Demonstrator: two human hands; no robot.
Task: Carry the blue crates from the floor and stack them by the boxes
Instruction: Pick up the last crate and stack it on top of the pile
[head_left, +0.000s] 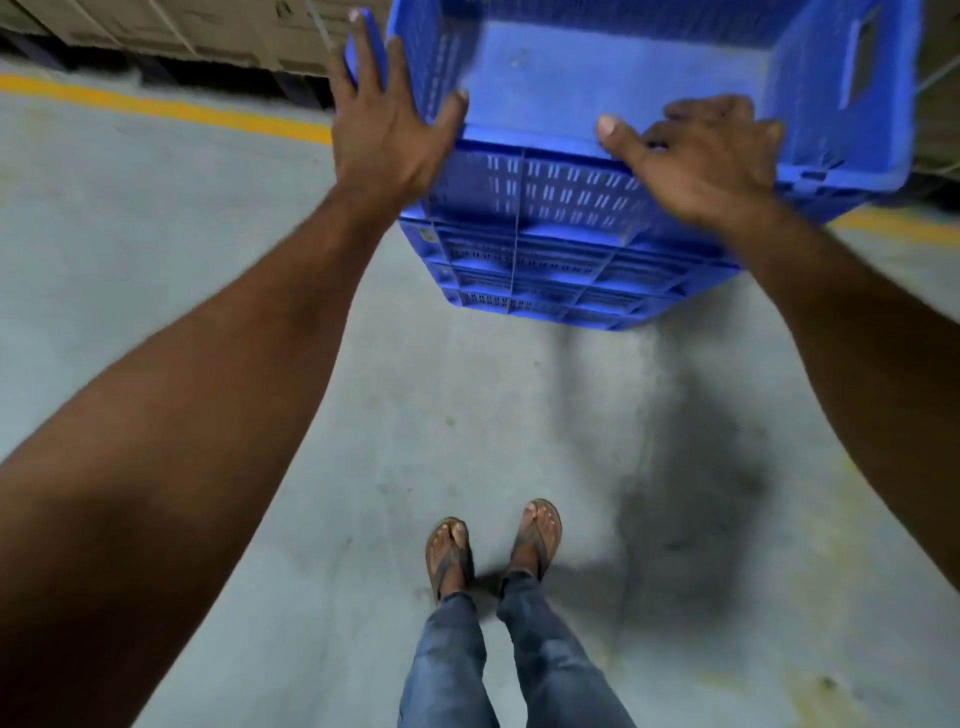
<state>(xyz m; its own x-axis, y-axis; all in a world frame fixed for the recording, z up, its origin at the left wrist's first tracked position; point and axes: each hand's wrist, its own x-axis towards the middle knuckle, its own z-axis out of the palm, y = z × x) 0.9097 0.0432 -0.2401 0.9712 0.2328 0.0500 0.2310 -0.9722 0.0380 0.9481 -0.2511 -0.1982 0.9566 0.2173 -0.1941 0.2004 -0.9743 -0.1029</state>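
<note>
An empty blue crate (623, 67) with slotted walls sits tilted slightly on top of a stack of other blue crates (545, 280) standing on the concrete floor. My left hand (384, 135) clasps the top crate's near left corner, thumb inside the wall and fingers spread along the outside. My right hand (696, 156) grips the near rim toward the right, thumb inside and fingers curled over the edge. A handle slot shows in the crate's right wall. The picture is blurred by motion.
Cardboard boxes (182, 26) on dark pallets line the back, behind a yellow floor line (182, 109). My feet in sandals (493, 545) stand on grey concrete floor a step back from the stack, with a dark shadow to their right.
</note>
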